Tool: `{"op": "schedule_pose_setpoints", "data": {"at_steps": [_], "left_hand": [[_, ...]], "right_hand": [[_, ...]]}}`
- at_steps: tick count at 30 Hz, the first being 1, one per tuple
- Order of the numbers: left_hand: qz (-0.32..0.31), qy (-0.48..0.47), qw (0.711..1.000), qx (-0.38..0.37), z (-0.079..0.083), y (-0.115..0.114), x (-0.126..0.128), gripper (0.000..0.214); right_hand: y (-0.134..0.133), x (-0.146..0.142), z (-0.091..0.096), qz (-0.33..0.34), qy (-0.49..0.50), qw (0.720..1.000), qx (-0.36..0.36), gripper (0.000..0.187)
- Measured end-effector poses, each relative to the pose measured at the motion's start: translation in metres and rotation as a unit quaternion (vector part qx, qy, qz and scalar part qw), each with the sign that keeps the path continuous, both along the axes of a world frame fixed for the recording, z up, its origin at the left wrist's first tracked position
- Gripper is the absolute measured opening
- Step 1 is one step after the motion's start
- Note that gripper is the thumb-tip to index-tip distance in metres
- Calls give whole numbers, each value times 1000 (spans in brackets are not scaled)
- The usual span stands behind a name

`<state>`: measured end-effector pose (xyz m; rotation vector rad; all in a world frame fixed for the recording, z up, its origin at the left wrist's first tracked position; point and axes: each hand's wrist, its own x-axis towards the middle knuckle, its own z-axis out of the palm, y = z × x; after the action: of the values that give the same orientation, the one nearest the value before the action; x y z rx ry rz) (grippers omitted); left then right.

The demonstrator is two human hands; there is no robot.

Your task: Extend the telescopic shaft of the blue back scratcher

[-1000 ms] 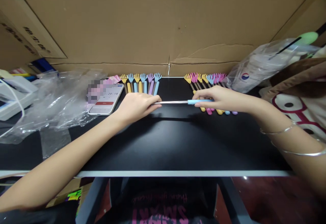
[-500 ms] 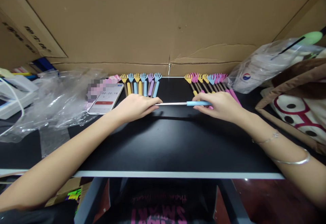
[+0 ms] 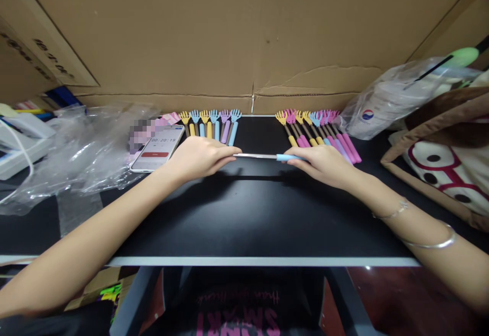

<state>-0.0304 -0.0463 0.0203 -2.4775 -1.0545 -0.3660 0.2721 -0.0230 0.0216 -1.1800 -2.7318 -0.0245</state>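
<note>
Between my two hands a back scratcher with a silvery rod and a light blue handle is held level above the black table. My left hand pinches the rod's left end; its head is hidden by the fingers. My right hand is closed round the blue handle. Beyond my left hand lies a row of several back scratchers with yellow, blue and purple claw heads. Another row of several back scratchers, in yellow, pink, blue and purple, fans out beyond my right hand.
A phone showing a timer and crumpled clear plastic bags lie on the left. On the right are a bagged plastic cup and a brown and white cloth bag. A cardboard wall stands behind.
My right hand has shifted on the blue handle, its fingers now lying closer together and covering more of it. The left hand's pinch stays about the same.
</note>
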Motion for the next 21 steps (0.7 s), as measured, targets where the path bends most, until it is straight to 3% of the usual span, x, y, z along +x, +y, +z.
{"op": "schedule_pose_setpoints", "data": {"at_steps": [9,21], "left_hand": [[-30,8,998,49,-3,-1,0,29],[-22,9,1000,-18,-4,-2,3,37]], "right_hand": [[-1,-3,0,25,39,995,-86,44],[-4,-4,1,0,5,1000,-17,42]]}}
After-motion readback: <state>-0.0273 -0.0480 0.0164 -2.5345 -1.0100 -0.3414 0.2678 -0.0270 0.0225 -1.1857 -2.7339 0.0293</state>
